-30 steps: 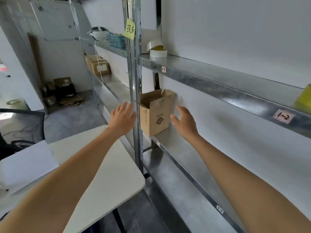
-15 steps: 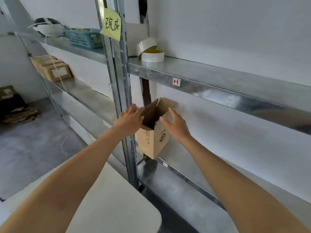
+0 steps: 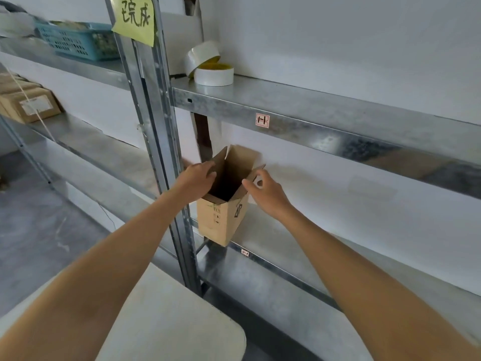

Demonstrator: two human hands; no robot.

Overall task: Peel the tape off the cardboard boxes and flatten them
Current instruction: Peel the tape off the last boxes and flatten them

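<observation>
At the far left of my feed, some closed brown parcels (image 3: 28, 106) sit on the middle shelf of the neighbouring bay. Above them, on the top shelf, is a blue slotted basket (image 3: 78, 43). Next comes a yellow note (image 3: 134, 19) with handwritten characters, stuck high on the metal upright (image 3: 158, 131) that divides the two bays. Below and in front of the upright, the pale top of the bench (image 3: 169, 321) fills the lower part of the view, with my left forearm crossing above it.

My left hand (image 3: 196, 178) is just right of the upright. Its fingers are curled over the left flap of the cardboard box (image 3: 223, 204) and grasp it.

Directly above, on the upper shelf (image 3: 338, 110), two rolls of white tape (image 3: 212, 67) lie together, one flat and one leaning against it.

The cardboard box is at the front edge of the middle shelf (image 3: 325, 256), beside the upright. Its top is open, its flaps are raised and its inside is dark. One corner, with a printed logo beside it, faces me. I cannot tell whether its base rests fully on the shelf.

My right hand (image 3: 265, 191) pinches the right flap between thumb and curled fingers. A small printed label (image 3: 262, 120) is stuck on the upper shelf's front rail.
</observation>
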